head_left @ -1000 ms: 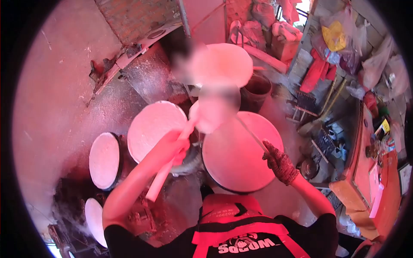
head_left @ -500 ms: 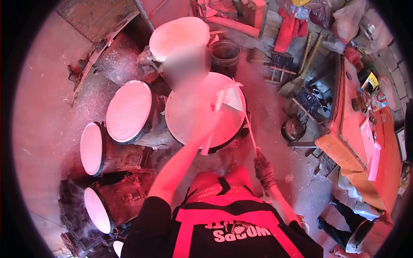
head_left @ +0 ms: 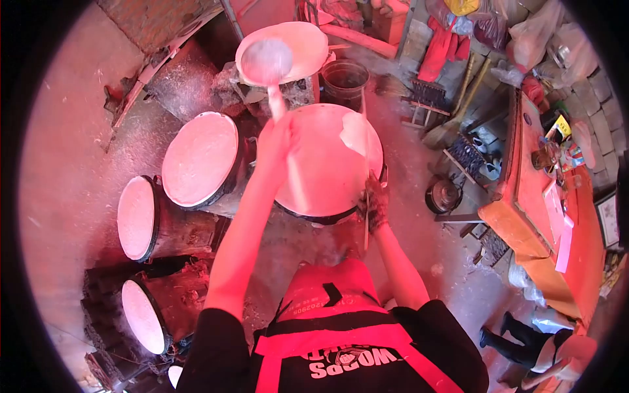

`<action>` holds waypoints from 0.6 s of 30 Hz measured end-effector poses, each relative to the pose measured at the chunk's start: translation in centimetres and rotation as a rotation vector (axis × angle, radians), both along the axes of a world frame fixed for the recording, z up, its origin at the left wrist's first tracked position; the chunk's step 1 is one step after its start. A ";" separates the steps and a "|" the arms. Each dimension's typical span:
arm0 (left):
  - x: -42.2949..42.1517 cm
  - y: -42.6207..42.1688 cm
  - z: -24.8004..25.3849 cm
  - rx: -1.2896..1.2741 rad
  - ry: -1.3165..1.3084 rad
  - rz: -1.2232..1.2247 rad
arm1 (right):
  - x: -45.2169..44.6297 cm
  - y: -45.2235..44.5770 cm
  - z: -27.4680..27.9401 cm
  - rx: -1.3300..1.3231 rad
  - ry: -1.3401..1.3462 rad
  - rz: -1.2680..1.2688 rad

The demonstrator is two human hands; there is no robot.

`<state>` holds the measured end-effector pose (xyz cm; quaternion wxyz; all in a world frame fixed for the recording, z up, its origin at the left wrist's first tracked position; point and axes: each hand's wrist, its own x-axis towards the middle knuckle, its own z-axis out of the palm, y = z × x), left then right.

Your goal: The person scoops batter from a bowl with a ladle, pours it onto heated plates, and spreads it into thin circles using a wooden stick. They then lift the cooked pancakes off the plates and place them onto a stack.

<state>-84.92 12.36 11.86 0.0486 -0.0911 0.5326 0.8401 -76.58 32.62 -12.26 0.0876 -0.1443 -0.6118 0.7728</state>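
Observation:
My left hand (head_left: 276, 139) is closed round the handle of a ladle (head_left: 265, 62). Its round, blurred bowl hangs over the far pale disc (head_left: 308, 49). The handle's lower end runs back over a large round vessel (head_left: 314, 177), whose pale surface fills its rim. On the right part of that surface lies a lighter, uneven patch (head_left: 357, 134); whether it is a sheet or liquid I cannot tell. At the vessel's right rim, my right hand (head_left: 375, 206), in a dark patterned glove, is wrapped round a thin stick (head_left: 366, 232).
Several drums with pale round tops, including one (head_left: 200, 160), stand to the left. A dark bucket (head_left: 345, 77) is behind the vessel. On the right are a kettle (head_left: 443, 195), a broom (head_left: 439, 134) and an orange-covered table (head_left: 524, 229). Part of another person (head_left: 557, 350) shows lower right.
The ladle has swung away from me, from over the vessel's far edge to the far disc. My gloved right hand has moved forward and left with the stick, up to the rim.

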 end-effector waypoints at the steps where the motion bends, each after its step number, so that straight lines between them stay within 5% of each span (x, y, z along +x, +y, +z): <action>1: 2.2 -2.0 -0.8 -0.054 -0.061 -0.041 | 1.6 -0.5 -0.2 -0.123 -0.056 -0.043; 5: 13.1 -7.4 -5.5 -0.094 -0.310 -0.008 | 4.9 -5.6 1.4 -0.162 -0.152 -0.206; 10: 22.1 -11.7 -8.3 0.042 -0.539 0.119 | -2.9 -10.4 1.5 -0.131 -0.144 -0.208; 18: 27.4 -16.7 -14.6 0.189 -0.656 0.249 | -1.0 -6.6 1.5 0.210 0.047 0.178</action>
